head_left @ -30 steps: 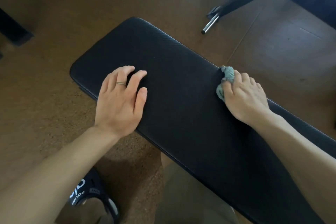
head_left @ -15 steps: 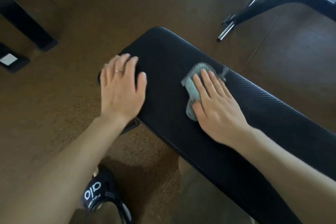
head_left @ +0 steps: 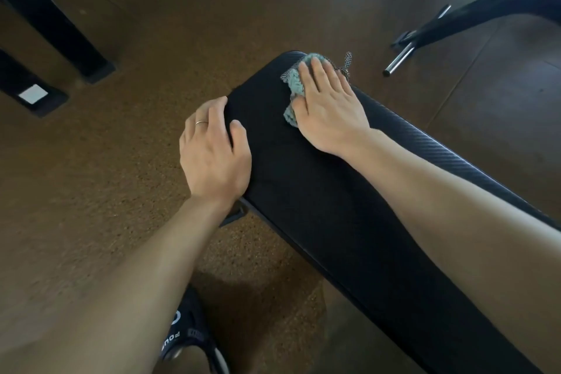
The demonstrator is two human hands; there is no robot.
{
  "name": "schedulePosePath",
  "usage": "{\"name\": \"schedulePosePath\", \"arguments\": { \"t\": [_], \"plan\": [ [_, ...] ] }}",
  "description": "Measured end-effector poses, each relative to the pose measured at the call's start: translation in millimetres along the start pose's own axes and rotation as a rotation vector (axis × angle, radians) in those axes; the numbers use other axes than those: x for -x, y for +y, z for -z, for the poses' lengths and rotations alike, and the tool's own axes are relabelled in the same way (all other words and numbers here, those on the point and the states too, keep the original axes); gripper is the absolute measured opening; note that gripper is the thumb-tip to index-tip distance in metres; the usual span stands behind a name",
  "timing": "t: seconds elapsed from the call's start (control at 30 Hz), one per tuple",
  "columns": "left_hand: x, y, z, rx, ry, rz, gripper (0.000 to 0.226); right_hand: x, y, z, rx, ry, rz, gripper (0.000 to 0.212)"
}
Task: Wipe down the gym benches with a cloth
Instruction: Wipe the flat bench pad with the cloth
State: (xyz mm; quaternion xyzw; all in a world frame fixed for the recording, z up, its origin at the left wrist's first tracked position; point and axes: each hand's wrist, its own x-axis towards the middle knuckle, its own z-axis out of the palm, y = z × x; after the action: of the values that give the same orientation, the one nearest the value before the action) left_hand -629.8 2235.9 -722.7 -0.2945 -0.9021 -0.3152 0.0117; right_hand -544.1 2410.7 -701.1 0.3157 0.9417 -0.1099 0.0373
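Note:
A long black padded gym bench [head_left: 334, 206] runs from the middle of the view to the lower right. My right hand [head_left: 329, 108] lies flat on a pale green cloth [head_left: 294, 82] and presses it onto the pad near the bench's far rounded end; most of the cloth is hidden under the palm. My left hand [head_left: 212, 152], with a ring on one finger, rests flat on the pad's left edge, fingers together, holding nothing.
Brown speckled rubber floor [head_left: 121, 176] surrounds the bench. A black curved frame with a chrome bar end [head_left: 397, 62] lies at the upper right. Black equipment legs [head_left: 54, 27] stand at the upper left. My foot in a black slide sandal [head_left: 188, 340] is below.
My right hand has slid the cloth along the pad from the far long edge toward the bench's rounded end. My left hand has shifted to the pad's left edge.

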Motion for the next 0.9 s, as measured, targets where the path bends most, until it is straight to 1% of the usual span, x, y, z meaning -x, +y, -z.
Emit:
{"name": "schedulePosePath", "arguments": {
  "t": [0.07,0.2,0.23,0.27,0.33,0.4,0.43,0.47,0.57,0.67,0.73,0.8,0.9],
  "plan": [
    [0,-2,1,0.018,-0.004,0.005,0.046,30,-10,-2,-0.019,-0.007,0.051,0.064],
    [-1,-1,8,0.053,-0.105,-0.005,0.050,150,-29,-23,0.047,0.002,0.271,0.064],
    [-4,-2,12,0.096,-0.138,0.010,0.050,170,-29,-29,0.069,0.005,0.300,0.064],
    [-8,-3,18,0.197,-0.178,0.054,0.049,180,-28,-34,0.092,0.012,0.315,0.065],
    [-18,-8,28,0.539,-0.235,0.234,0.047,177,-27,-37,0.142,0.026,0.333,0.067],
    [-27,-15,34,0.845,-0.169,0.477,0.046,153,-35,-35,0.155,0.020,0.373,0.068],
    [-28,-19,36,0.945,-0.146,0.596,0.047,137,-44,-34,0.150,0.011,0.390,0.068],
    [-26,-23,37,1.014,-0.159,0.687,0.049,119,-56,-34,0.142,0.015,0.397,0.068],
    [-12,-28,33,1.141,-0.268,0.810,0.053,66,-98,-32,0.114,0.056,0.378,0.068],
    [-14,-33,35,1.169,-0.288,0.809,0.055,58,-110,-29,0.113,0.050,0.383,0.067],
    [-16,-40,34,1.092,-0.261,0.761,0.055,92,-93,-29,0.133,0.024,0.413,0.068],
    [-12,-41,31,1.028,-0.238,0.711,0.054,136,-72,-32,0.214,0.003,0.441,0.071],
    [-2,-38,25,1.115,-0.270,0.703,0.051,166,-49,-39,0.297,0.017,0.505,0.069]
  ]
}}
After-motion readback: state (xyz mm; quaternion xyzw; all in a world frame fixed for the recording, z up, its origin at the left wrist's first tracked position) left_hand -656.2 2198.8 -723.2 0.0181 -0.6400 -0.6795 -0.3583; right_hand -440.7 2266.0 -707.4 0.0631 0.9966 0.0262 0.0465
